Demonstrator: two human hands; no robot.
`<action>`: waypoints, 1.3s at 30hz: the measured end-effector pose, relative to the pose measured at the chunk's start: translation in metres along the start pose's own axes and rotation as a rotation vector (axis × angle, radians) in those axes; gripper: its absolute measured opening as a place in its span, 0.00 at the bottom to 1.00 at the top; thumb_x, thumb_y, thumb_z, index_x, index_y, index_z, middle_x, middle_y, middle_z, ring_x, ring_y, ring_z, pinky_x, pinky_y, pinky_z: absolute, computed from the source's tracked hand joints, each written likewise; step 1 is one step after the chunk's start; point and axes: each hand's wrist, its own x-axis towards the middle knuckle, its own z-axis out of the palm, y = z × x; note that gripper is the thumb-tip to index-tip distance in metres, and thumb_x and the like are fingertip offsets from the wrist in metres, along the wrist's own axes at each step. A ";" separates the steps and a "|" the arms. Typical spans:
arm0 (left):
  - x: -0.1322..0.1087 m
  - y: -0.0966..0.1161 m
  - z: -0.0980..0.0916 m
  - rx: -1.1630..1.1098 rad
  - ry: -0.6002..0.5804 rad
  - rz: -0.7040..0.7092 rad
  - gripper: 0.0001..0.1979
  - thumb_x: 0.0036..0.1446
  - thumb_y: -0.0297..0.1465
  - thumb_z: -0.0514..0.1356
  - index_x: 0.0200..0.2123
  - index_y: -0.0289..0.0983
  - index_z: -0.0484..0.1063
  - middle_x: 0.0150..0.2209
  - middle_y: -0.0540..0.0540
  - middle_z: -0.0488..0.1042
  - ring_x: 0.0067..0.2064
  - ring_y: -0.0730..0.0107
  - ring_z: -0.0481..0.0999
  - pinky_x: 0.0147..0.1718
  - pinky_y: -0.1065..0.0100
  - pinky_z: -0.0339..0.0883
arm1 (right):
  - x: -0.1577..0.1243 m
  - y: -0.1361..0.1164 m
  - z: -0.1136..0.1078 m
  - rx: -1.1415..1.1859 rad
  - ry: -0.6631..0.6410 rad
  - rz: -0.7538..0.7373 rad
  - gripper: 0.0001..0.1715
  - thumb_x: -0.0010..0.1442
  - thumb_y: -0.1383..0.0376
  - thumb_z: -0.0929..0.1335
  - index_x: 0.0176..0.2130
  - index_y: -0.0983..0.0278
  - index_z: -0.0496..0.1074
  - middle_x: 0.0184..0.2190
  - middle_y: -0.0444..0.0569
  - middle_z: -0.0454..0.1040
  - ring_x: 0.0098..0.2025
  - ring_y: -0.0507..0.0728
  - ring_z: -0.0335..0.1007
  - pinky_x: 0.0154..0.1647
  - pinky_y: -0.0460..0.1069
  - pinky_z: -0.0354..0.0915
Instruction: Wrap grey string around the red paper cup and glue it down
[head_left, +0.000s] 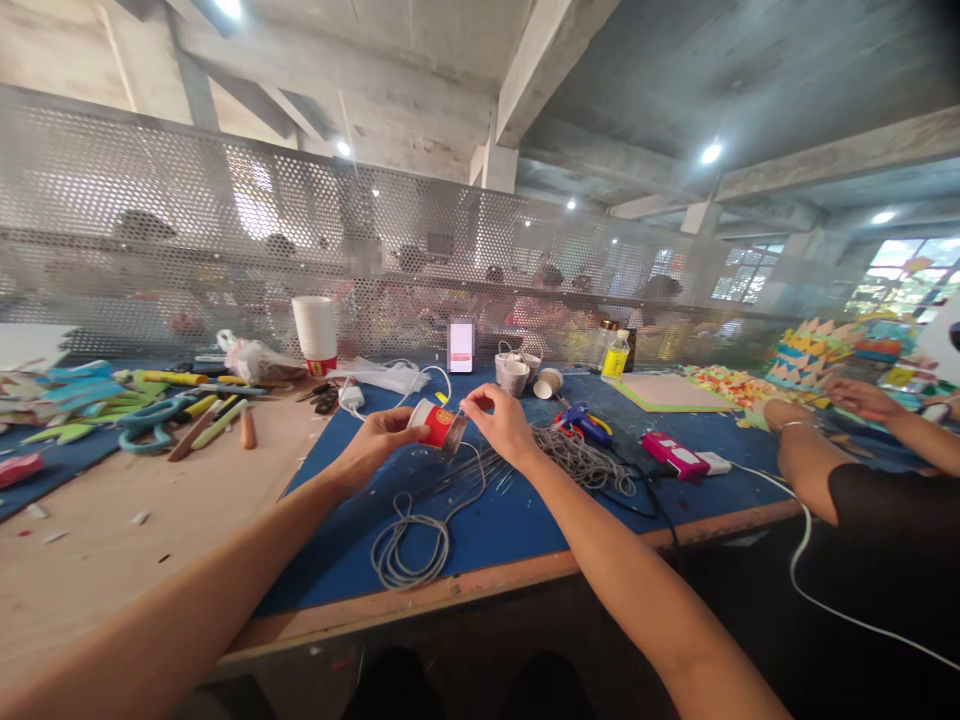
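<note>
A red and white paper cup [433,420] lies tilted on its side in the air above the blue table mat. My left hand [377,447] is closed around its white end. Grey cord [454,436] is wound round the other end of the cup. Right beside that end, my right hand [501,424] pinches with thumb and forefinger at the cord; the fingertips partly hide it. From the cup a strand runs down to a loose coil of cord [410,552] near the table's front edge.
A heap of grey cord [585,462] lies to the right with a glue gun [581,422]. Behind are cord-wrapped cups [513,375], a phone [461,346] and a cup stack [315,330]. Scissors [154,425] lie left; a pink power bank [673,455] and a co-worker's arm [806,455] are right.
</note>
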 end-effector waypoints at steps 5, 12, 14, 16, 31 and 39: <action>-0.001 0.002 0.001 0.031 0.006 0.029 0.16 0.49 0.40 0.71 0.39 0.38 0.83 0.37 0.44 0.84 0.36 0.60 0.81 0.39 0.64 0.71 | 0.000 0.001 0.000 0.007 -0.009 0.016 0.07 0.62 0.61 0.69 0.32 0.61 0.72 0.31 0.45 0.77 0.34 0.55 0.75 0.42 0.49 0.70; -0.002 0.001 0.001 -0.016 -0.015 -0.023 0.18 0.48 0.41 0.72 0.41 0.37 0.82 0.36 0.42 0.84 0.33 0.61 0.80 0.35 0.64 0.71 | -0.001 0.001 0.000 -0.004 -0.016 0.030 0.08 0.62 0.61 0.69 0.32 0.61 0.72 0.31 0.45 0.77 0.34 0.55 0.76 0.41 0.49 0.70; -0.003 0.003 0.002 -0.020 -0.017 -0.015 0.18 0.48 0.40 0.72 0.40 0.37 0.82 0.36 0.42 0.84 0.33 0.61 0.81 0.37 0.64 0.71 | -0.001 0.001 0.000 -0.008 -0.016 0.030 0.07 0.62 0.61 0.69 0.32 0.61 0.72 0.32 0.45 0.77 0.34 0.55 0.76 0.40 0.49 0.70; -0.004 0.006 0.004 -0.021 -0.022 -0.012 0.17 0.48 0.40 0.72 0.40 0.37 0.82 0.36 0.43 0.84 0.34 0.61 0.81 0.37 0.64 0.71 | -0.001 0.001 0.000 -0.007 -0.019 0.031 0.07 0.62 0.61 0.69 0.32 0.61 0.72 0.32 0.45 0.77 0.34 0.55 0.76 0.41 0.49 0.70; 0.000 0.000 0.000 0.000 -0.041 0.013 0.15 0.50 0.38 0.71 0.41 0.38 0.83 0.39 0.43 0.84 0.36 0.61 0.81 0.38 0.65 0.72 | -0.001 0.001 0.001 -0.014 -0.025 0.028 0.06 0.61 0.62 0.70 0.32 0.61 0.72 0.30 0.44 0.77 0.32 0.53 0.74 0.40 0.48 0.68; -0.003 0.003 0.002 0.003 -0.055 0.040 0.15 0.51 0.38 0.71 0.41 0.39 0.83 0.39 0.44 0.84 0.38 0.61 0.80 0.42 0.65 0.70 | 0.000 0.003 0.002 -0.010 -0.022 0.023 0.06 0.61 0.63 0.70 0.31 0.61 0.72 0.30 0.44 0.76 0.33 0.54 0.73 0.40 0.48 0.68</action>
